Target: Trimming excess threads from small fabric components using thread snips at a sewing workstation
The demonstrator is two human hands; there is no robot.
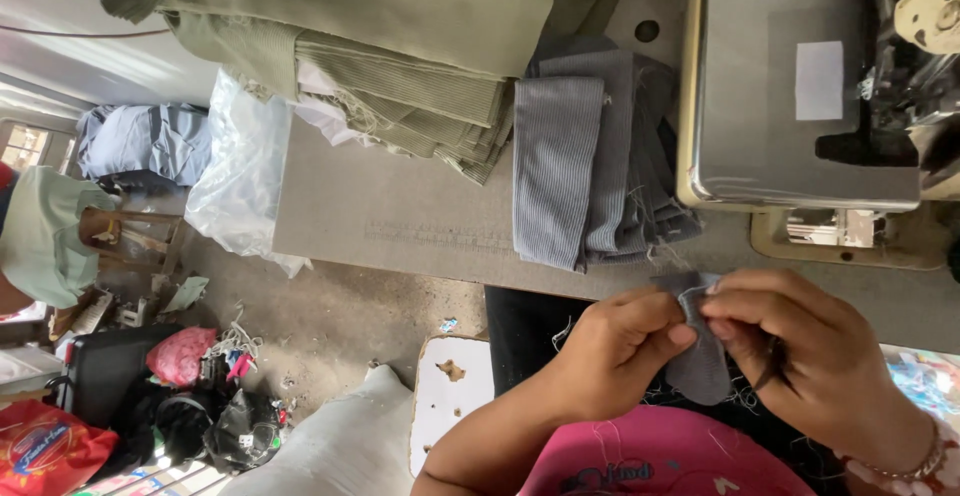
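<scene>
currently both hands work at the near edge of the sewing table [420, 226]. left hand [615, 351] pinches the upper edge of a small grey ribbed fabric piece [703, 366] between thumb and forefinger, closed tight on it. right hand [800, 346] pinches the same top edge from the other side, fingertips almost touching the left thumb; it may also hold a dark thin tool, too blurred to confirm. piece hangs down between the hands, just off the table's near edge, over the lap. stack of grey ribbed pieces [590, 166] lies mid-table; olive fabric pile [400, 46] toward the far left corner; sewing machine [800, 86] at the right.
</scene>
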